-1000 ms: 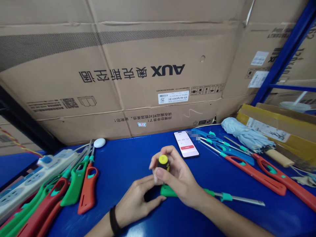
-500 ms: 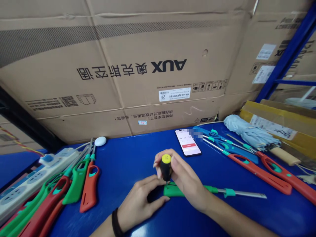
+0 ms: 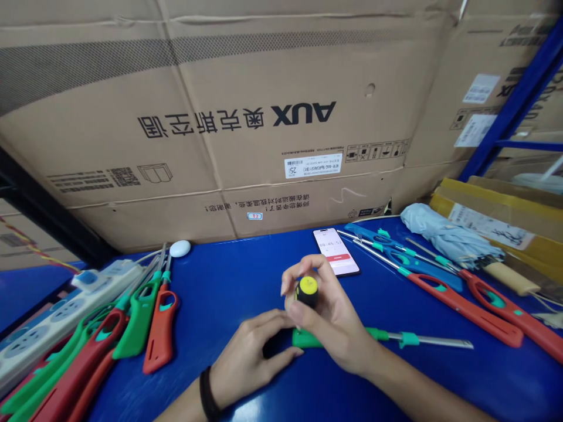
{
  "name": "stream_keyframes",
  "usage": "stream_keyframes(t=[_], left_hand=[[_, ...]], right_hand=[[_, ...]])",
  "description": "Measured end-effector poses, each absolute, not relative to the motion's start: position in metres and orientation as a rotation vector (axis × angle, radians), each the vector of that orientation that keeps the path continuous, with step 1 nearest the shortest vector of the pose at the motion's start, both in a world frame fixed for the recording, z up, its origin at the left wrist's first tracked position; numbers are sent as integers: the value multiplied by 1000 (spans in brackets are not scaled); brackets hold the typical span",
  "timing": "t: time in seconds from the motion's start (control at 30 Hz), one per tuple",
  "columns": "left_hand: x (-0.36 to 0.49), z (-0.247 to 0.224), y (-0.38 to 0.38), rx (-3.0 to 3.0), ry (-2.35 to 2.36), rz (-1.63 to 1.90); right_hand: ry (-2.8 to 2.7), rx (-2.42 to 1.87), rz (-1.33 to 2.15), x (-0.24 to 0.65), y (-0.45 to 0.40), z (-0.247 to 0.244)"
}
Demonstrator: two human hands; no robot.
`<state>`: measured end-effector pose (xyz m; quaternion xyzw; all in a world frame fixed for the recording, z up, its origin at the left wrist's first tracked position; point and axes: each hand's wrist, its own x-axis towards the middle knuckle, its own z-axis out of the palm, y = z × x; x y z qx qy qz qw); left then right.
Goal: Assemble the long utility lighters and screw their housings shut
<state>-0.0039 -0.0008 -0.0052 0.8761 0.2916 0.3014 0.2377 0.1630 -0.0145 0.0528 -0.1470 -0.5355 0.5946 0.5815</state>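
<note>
A green lighter (image 3: 308,340) with a metal tube lies flat on the blue table, its tube pointing right. My left hand (image 3: 253,354) presses thumb and fingers around the handle's left end. Above that end, my right hand (image 3: 336,316) holds a black screwdriver with a yellow cap (image 3: 308,286), thumb in front and fingers curled loosely behind. The screwdriver stands roughly upright; its tip is hidden by the hand. Part of the lighter's middle is covered by my right hand.
Red and green lighters (image 3: 160,334) lie at the left beside a white power strip (image 3: 65,310). Behind my hands is a phone (image 3: 336,252). Red and blue lighters (image 3: 466,305), a folded umbrella (image 3: 448,234) and a yellow-taped box (image 3: 497,205) occupy the right. A large carton (image 3: 241,76) stands behind.
My right hand has turned around the screwdriver: its thumb is now in front, its fingers are raised behind, and the yellow cap has shifted slightly right. My left hand stays on the lighter.
</note>
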Motion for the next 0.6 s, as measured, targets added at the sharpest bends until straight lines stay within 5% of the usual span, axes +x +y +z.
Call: stream_keyframes(t=[0.6], left_hand=[[-6,-6,-1,2491,762,824]], right_hand=[[-1303,-422,1341,161,-19,50]])
